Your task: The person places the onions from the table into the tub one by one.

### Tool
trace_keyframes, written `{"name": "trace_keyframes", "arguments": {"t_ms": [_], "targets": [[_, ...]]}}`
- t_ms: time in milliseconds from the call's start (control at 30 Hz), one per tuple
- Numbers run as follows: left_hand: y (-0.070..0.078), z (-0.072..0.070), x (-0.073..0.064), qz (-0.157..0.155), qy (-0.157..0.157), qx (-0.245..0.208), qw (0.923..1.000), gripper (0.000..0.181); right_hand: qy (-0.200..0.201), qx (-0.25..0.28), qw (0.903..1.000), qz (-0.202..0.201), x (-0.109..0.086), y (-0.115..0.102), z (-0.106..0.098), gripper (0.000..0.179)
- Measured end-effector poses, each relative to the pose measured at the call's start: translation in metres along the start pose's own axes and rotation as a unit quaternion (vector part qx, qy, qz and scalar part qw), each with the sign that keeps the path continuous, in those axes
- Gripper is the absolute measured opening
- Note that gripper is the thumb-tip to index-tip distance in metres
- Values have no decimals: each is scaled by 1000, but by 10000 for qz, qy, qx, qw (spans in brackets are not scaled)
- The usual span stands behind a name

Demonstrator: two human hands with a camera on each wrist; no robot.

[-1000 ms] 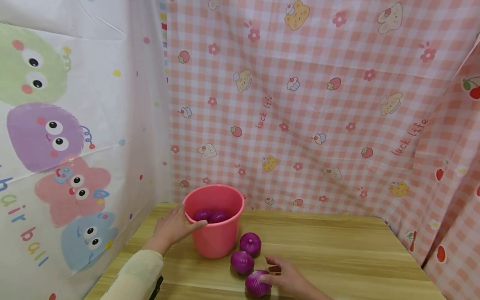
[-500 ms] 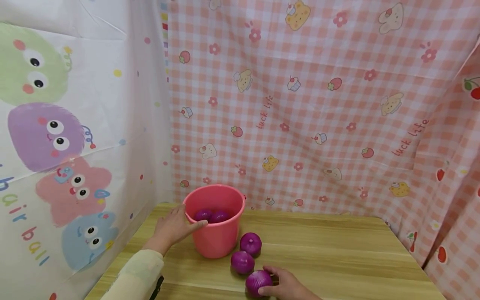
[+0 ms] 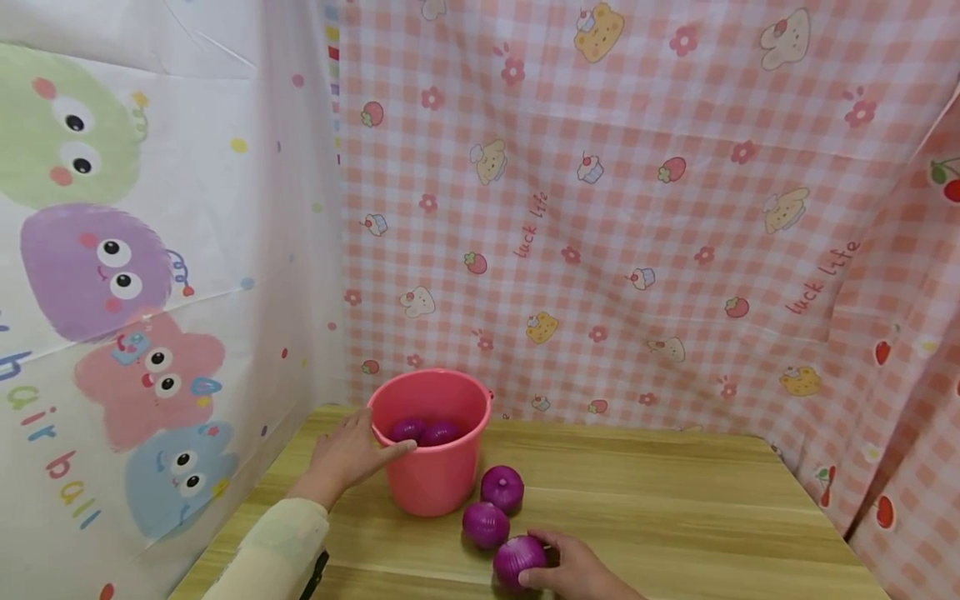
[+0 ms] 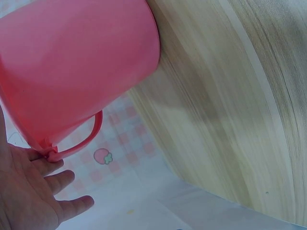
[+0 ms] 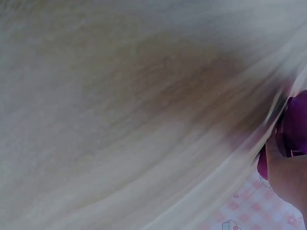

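Observation:
A pink bucket [image 3: 433, 477] stands on the table, with purple onions [image 3: 439, 433] inside it. My left hand [image 3: 347, 454] rests at the bucket's left rim, its thumb lying along the front of the rim. In the left wrist view, the extended fingers of that hand touch the rim beside the handle joint. Toward the table's front edge, my right hand [image 3: 573, 568] grips a purple onion [image 3: 517, 561] between thumb and fingers. Two more onions, a nearer one [image 3: 486, 525] and a farther one [image 3: 502, 489], lie between it and the bucket.
The wooden table [image 3: 660, 508] extends to the right of the onions. A pink checked curtain [image 3: 600, 250] hangs behind it, and a white cartoon-print curtain [image 3: 262, 333] borders the left side. The bucket's pink handle [image 4: 88, 139] hangs down on its outside.
My right hand has come in to the nearest onion, and its fingers have closed around it. That onion has shifted very slightly upward. My left hand has stayed on the bucket.

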State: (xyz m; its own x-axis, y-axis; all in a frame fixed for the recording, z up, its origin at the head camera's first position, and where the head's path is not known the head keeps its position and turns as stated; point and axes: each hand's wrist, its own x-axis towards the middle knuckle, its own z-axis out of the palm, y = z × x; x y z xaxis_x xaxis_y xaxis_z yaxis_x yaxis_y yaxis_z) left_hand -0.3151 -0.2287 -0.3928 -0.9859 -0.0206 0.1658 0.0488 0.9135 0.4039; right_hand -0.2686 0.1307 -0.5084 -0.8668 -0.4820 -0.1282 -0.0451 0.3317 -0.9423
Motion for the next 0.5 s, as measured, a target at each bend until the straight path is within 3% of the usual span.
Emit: {"name": "trace_keyframes", "arguments": {"t_ms": [267,500], "targets": [[-1,2,0,37,17,30,10000,119,281,-517,9949,-820,-1,-11,-5,66],[-2,3,1,47,41,7,10000,120,633,-507,9906,-1105,3,-24,-9,68]]}}
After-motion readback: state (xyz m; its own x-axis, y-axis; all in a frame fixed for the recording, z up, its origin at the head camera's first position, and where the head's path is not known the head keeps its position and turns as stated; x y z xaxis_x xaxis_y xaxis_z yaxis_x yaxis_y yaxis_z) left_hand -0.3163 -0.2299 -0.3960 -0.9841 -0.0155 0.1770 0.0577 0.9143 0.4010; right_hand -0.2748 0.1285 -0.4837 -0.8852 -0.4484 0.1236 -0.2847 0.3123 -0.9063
